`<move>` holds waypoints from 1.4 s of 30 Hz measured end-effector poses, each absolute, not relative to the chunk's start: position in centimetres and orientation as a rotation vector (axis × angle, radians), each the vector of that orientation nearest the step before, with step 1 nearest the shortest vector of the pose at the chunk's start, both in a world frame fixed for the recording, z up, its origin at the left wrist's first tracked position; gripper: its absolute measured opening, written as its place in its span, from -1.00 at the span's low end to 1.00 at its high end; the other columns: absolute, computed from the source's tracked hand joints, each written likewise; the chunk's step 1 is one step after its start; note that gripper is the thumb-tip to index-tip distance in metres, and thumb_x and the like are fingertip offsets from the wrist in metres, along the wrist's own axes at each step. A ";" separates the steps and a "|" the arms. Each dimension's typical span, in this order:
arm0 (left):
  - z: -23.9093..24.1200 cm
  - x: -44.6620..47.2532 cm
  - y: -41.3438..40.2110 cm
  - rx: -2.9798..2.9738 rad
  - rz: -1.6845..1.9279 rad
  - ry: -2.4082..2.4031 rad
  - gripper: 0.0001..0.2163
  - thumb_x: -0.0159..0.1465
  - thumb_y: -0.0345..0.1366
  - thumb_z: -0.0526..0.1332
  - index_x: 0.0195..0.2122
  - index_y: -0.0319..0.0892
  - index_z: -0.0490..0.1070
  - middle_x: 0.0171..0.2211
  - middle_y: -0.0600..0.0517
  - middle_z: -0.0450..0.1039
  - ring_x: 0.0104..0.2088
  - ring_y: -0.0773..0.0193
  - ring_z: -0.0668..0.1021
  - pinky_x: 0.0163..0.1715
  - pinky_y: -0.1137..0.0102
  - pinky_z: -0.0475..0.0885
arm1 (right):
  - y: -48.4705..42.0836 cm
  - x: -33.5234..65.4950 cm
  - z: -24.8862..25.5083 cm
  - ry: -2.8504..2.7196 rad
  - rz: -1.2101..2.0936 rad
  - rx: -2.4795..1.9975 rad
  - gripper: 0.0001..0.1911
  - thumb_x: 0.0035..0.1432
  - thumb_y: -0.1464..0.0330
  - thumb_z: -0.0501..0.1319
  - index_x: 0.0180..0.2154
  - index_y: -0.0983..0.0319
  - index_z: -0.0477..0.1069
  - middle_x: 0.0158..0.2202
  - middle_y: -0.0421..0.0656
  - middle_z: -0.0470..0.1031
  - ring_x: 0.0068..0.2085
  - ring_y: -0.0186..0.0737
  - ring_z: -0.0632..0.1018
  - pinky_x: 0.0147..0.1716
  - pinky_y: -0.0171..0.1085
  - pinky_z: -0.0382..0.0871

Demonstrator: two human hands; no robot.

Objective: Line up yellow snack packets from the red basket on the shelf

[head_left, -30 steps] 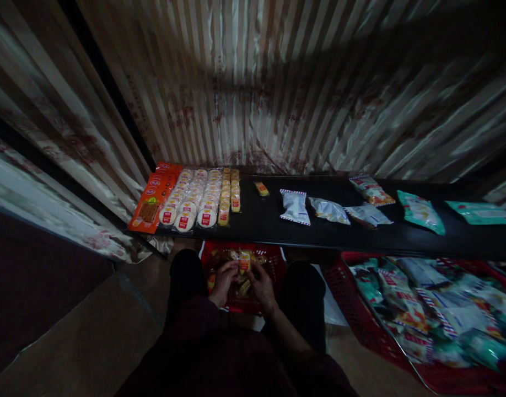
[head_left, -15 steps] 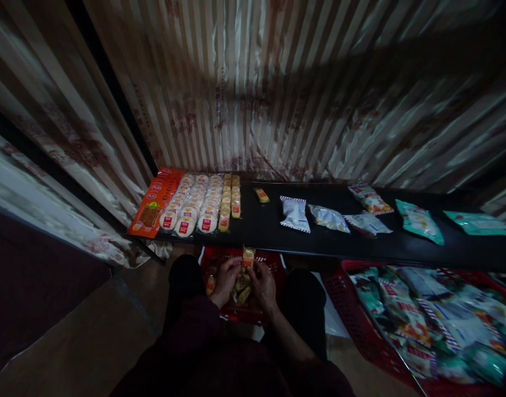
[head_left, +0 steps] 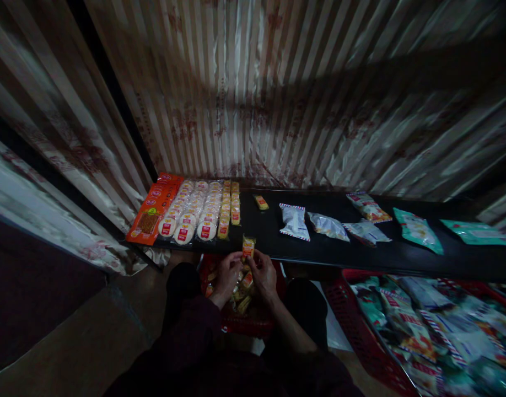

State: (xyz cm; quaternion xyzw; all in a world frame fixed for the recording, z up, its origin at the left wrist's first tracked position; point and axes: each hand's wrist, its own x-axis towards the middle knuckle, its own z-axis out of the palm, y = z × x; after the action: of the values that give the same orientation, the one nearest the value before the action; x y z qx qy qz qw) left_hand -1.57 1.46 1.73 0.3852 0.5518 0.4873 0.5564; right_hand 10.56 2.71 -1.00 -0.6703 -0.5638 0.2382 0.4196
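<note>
You grip a yellow snack packet point(head_left: 248, 247) between the fingertips of your left hand point(head_left: 227, 278) and right hand point(head_left: 264, 277), near the front edge of the black surface point(head_left: 261, 237). Below is a red basket point(head_left: 245, 326) holding similar packets point(head_left: 243, 303); another loose packet point(head_left: 260, 202) lies on the surface.

Both hands point(head_left: 227, 275) close together between bent knees point(head_left: 182, 278), fingers point(head_left: 235, 257) curled.
</note>
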 end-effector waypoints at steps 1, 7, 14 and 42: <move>1.7 -1.6 1.7 0.917 1.153 1.310 -0.75 0.11 -0.46 0.16 -0.18 -0.21 0.49 -0.17 -0.09 0.53 -0.15 0.21 0.52 -0.12 0.38 0.40 | 3.0 10.5 -0.7 -1.416 0.599 -1.682 -0.48 0.10 0.01 0.07 -0.14 0.25 0.49 -0.30 -0.04 0.50 -0.34 -0.18 0.48 -0.30 -0.24 0.37; 2.2 -1.6 2.9 0.946 1.189 1.355 -0.70 0.11 -0.50 0.13 -0.14 -0.21 0.48 -0.11 -0.10 0.51 -0.09 0.20 0.51 -0.06 0.37 0.37 | 4.5 9.9 0.0 -1.424 0.577 -1.649 -0.48 0.10 0.03 0.07 -0.14 0.27 0.49 -0.29 -0.03 0.50 -0.32 -0.16 0.48 -0.28 -0.23 0.36; 2.6 -2.0 4.6 0.930 1.182 1.409 -0.65 0.07 -0.57 0.13 -0.13 -0.20 0.49 -0.10 -0.08 0.51 -0.07 0.21 0.49 -0.02 0.37 0.34 | 6.6 9.3 0.0 -1.443 0.606 -1.666 -0.52 0.07 0.07 0.08 -0.16 0.27 0.49 -0.31 -0.04 0.49 -0.32 -0.16 0.48 -0.30 -0.24 0.35; 1.5 -1.5 7.2 1.414 1.086 1.540 -0.65 0.18 -0.47 0.06 -0.03 -0.27 0.44 0.16 -0.17 0.32 0.17 0.17 0.36 0.20 0.20 0.27 | 12.1 8.5 -0.7 -1.494 0.565 -1.702 -0.54 0.10 0.09 0.06 -0.18 0.27 0.50 -0.30 -0.04 0.53 -0.31 -0.18 0.52 -0.28 -0.25 0.39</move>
State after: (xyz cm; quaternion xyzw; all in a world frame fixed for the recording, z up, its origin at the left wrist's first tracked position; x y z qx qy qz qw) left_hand -1.50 7.19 1.46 0.5545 0.6039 0.4260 0.3826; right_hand 8.51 12.13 -0.68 -0.6706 -0.5886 0.2227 0.3928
